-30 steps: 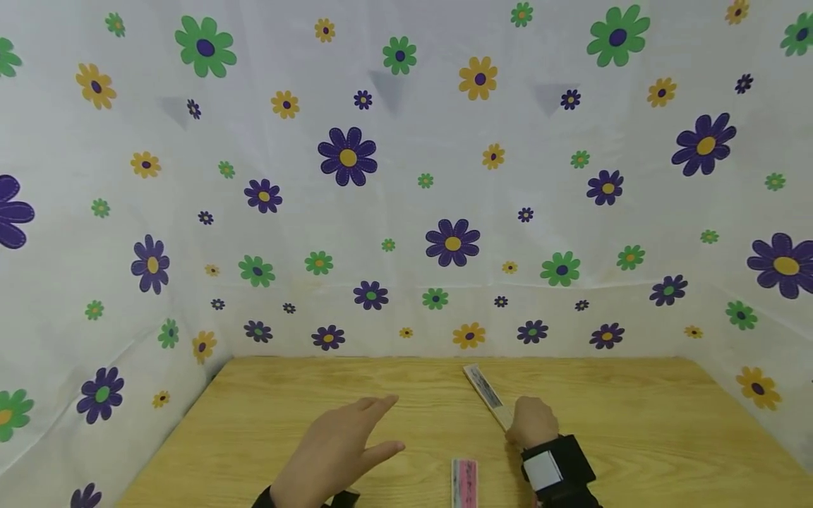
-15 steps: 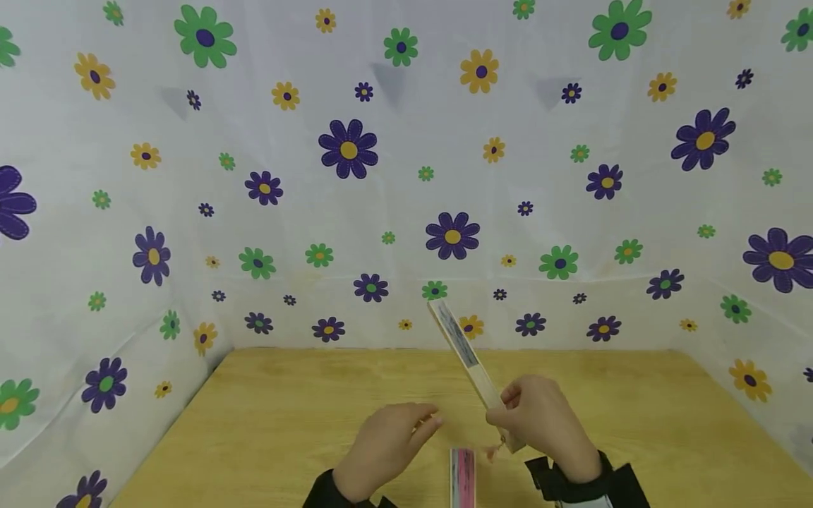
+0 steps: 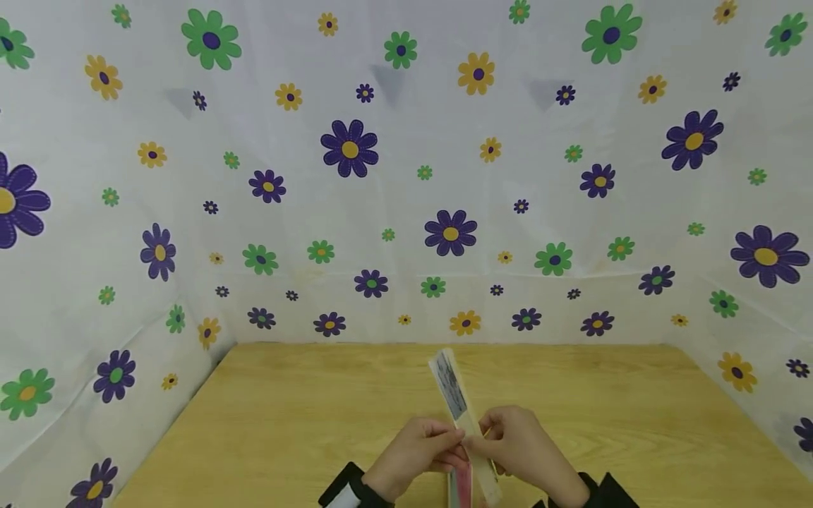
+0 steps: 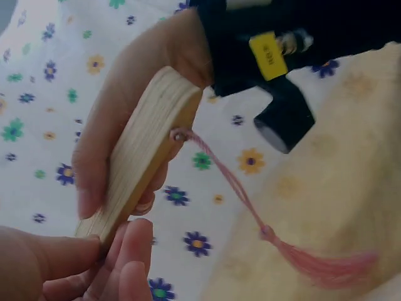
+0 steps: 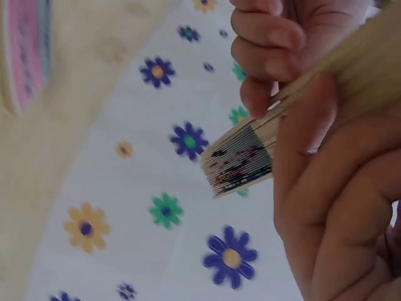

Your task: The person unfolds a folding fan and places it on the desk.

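Note:
A folded hand fan (image 3: 449,384) with pale wooden ribs and a grey printed leaf is held between both hands, tilted, its leaf end pointing away from me. My left hand (image 3: 416,451) pinches its side between thumb and fingers. On the other side, my right hand (image 3: 524,448) grips the ribs. From the rivet end hangs a pink tassel (image 4: 326,266), shown in the left wrist view. In the right wrist view the stacked leaf folds (image 5: 241,163) stick out past the fingers, slightly spread. A second folded fan (image 3: 462,488), pink and grey, lies on the table under the hands, partly hidden.
The wood-grain table (image 3: 305,402) spreads out around the hands. A white curtain (image 3: 406,197) printed with green, purple and yellow flowers closes off the back and both sides. Black straps with devices (image 4: 269,56) sit on the wrists.
The right hand lifted the fan off the table and brought it left and closer. The left hand moved right and took hold of it too; the second fan stays on the table.

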`<state>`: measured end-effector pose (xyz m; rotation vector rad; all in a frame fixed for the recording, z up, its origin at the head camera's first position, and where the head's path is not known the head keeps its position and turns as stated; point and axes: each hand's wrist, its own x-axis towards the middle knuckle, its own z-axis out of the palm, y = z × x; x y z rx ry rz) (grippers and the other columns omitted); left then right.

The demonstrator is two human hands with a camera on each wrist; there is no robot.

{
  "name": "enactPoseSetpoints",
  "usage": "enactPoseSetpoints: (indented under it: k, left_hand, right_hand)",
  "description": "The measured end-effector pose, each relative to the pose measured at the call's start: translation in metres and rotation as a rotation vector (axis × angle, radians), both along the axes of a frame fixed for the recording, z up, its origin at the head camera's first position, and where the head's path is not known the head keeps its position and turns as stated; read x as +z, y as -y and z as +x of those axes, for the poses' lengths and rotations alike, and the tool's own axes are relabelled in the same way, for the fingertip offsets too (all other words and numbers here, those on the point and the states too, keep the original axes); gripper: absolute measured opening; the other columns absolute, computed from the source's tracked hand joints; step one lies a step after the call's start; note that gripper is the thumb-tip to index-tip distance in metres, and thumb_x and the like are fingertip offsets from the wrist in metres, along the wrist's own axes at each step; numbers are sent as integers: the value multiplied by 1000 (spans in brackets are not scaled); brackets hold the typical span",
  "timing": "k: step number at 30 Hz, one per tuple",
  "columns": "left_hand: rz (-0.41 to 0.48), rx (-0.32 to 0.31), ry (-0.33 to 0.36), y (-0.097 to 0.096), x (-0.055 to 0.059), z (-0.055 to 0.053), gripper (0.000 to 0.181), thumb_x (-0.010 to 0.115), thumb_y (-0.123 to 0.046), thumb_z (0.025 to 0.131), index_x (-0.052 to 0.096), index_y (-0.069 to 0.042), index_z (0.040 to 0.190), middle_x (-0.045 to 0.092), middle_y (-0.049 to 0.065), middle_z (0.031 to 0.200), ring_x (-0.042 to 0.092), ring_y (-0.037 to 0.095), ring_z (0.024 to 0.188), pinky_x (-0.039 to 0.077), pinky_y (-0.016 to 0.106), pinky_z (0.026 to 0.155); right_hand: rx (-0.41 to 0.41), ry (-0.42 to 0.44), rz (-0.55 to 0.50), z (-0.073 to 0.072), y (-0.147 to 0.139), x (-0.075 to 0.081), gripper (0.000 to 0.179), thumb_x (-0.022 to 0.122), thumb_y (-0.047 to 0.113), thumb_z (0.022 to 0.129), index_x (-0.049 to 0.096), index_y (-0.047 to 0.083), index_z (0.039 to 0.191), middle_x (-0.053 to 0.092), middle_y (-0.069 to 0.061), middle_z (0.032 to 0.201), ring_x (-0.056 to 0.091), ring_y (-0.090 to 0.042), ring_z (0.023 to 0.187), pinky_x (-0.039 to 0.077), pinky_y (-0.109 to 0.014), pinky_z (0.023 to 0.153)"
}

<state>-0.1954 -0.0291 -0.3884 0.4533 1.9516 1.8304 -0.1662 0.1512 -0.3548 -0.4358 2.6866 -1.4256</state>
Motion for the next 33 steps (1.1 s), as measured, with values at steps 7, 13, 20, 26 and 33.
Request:
enactPoseSetpoints:
  k: [7, 13, 20, 26, 33]
  left_hand:
    - [-59, -45, 106, 6, -20, 6, 29, 57, -12, 99, 72, 12, 101, 72, -3, 69, 62, -1, 57, 49, 7, 48]
    - [-73, -38, 103, 8, -34, 5, 27, 58, -13, 98, 72, 10, 104, 75, 3, 75, 64, 1, 59, 49, 8, 49]
    - [-32, -24, 96, 14, -32, 5, 27, 56, -9, 99, 69, 13, 107, 76, 3, 77, 66, 1, 64, 52, 8, 53]
    - [-22, -17, 103, 16, -30, 5, 26, 56, -10, 99, 70, 12, 107, 75, -2, 75, 66, 0, 63, 52, 8, 54]
    - [-27, 21, 81, 16, -36, 3, 27, 57, -9, 98, 70, 13, 99, 76, 2, 77, 65, 0, 63, 52, 9, 53]
  right_hand:
    - [40, 197, -154, -3, -3, -31, 22, 69, 12, 88, 68, 0, 70, 48, 12, 44, 43, 2, 36, 37, -10, 37]
    - [-5, 221, -160, -3, 1, -47, 25, 70, 9, 84, 60, 8, 62, 47, 13, 43, 45, 3, 36, 38, -9, 36]
    - [-82, 156, -168, -2, 0, -50, 17, 70, 7, 84, 66, -1, 70, 49, 12, 44, 47, 1, 37, 40, -9, 36]
    - [-92, 118, -157, -3, 0, -52, 19, 68, 10, 86, 65, 0, 70, 49, 11, 44, 47, 1, 36, 41, -12, 36]
    - [-182, 115, -152, -5, -8, -56, 26, 68, 10, 86, 57, 5, 63, 47, 10, 43, 46, -2, 37, 40, -16, 38]
